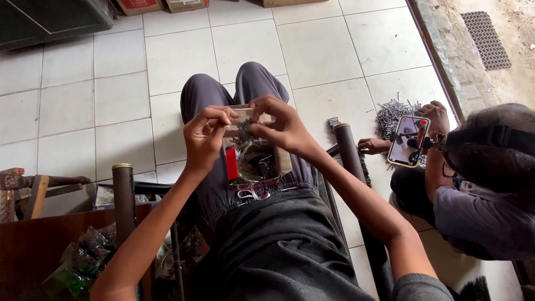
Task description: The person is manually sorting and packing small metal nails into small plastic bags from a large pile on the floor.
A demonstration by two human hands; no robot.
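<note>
Floor tiling, white and square, fills most of the head view. The seated person's grey trousers stretch out over it. At the right edge a co-worker crouches, holding a phone on a grip above a pile of nails on the floor. Two dark upright posts with brass-coloured caps stand on either side of the seated person. A brown wooden crate at lower left holds green-tinted plastic packets.

Resting on the person's lap is a small open cardboard box with a red side. A crumpled clear bag of dark metal pieces sits inside it.

Directly above the box opening, between both hands, is a small dark toothed part. It is clear of the bag and level with the box's upper rim.

- Right hand: fingers narrow, thumb and forefinger pinched on the right side of the toothed part.
- Left hand: fingers narrow and closed at the part's left side. Whether they grip the part itself or the lip of the bag cannot be told.

Judged from this position, the step in hand is close inspection or separation of one piece just above its container. Any further handling calls for a steady two-point pinch on the teeth. The box must also be kept level on the lap, because nothing else braces it.
</note>
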